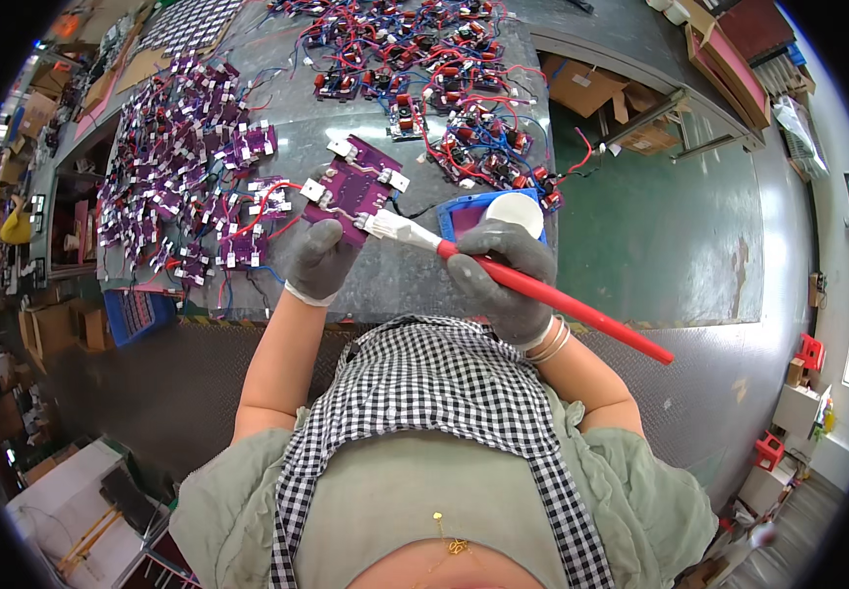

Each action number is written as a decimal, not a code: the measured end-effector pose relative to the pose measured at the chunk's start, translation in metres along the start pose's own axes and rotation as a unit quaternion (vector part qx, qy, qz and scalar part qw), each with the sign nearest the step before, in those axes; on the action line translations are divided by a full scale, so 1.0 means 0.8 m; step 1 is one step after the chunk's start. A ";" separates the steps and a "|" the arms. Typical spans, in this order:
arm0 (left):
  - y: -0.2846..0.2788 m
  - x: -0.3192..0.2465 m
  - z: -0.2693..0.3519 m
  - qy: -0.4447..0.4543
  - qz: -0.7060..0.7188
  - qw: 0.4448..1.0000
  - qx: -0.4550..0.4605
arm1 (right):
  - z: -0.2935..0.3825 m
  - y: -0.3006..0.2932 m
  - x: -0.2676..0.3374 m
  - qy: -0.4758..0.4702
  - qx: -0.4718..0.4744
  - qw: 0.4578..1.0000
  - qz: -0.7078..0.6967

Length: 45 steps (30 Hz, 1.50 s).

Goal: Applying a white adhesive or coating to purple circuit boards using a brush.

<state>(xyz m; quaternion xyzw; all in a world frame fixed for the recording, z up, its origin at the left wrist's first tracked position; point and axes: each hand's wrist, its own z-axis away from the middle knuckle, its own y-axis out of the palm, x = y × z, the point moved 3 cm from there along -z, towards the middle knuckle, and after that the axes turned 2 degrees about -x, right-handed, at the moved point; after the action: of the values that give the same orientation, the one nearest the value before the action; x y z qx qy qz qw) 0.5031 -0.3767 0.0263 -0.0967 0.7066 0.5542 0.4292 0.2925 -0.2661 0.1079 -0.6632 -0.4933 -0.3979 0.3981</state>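
A purple circuit board (356, 184) with white blocks near its edges is held at its lower end by my left hand (319, 258), which wears a grey glove. My right hand (509, 276), gloved too, grips the red handle of a paintbrush (557, 298). The brush's pale bristles touch the lower right part of the board's upward face. Just beyond my right hand, a white round lid or tub (516, 212) sits at a blue plastic tray (461, 202), whose near part my hand hides. Red and black wires run beside the board.
Piled purple boards (166, 162) with wires cover the table's left. Several boards with red components (409, 44) and tangled wires lie at the far side and right. A blue crate (133, 316) stands below the table's left edge. The metal table (409, 294) ends just before the checked apron.
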 end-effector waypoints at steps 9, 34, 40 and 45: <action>-0.189 0.074 0.055 -0.021 0.128 0.935 -0.329 | 0.021 -0.045 -0.047 0.061 -0.052 0.992 0.093; -0.114 0.143 -0.271 0.205 -0.902 0.374 0.061 | 0.049 -0.116 -0.143 -0.108 0.088 0.824 0.550; -0.097 0.142 -0.256 -0.072 -0.866 0.476 0.133 | 0.051 -0.150 -0.088 -0.123 -0.045 0.844 0.520; -0.097 0.095 -0.195 0.079 -0.779 0.622 -0.023 | 0.018 -0.142 -0.056 -0.038 -0.114 0.927 0.356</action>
<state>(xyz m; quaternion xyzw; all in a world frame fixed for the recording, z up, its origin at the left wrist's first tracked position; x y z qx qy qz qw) 0.4264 -0.5145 -0.0799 -0.6639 0.3854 0.0185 0.6406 0.1753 -0.2454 0.0767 -0.8508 -0.1907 -0.2580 0.4161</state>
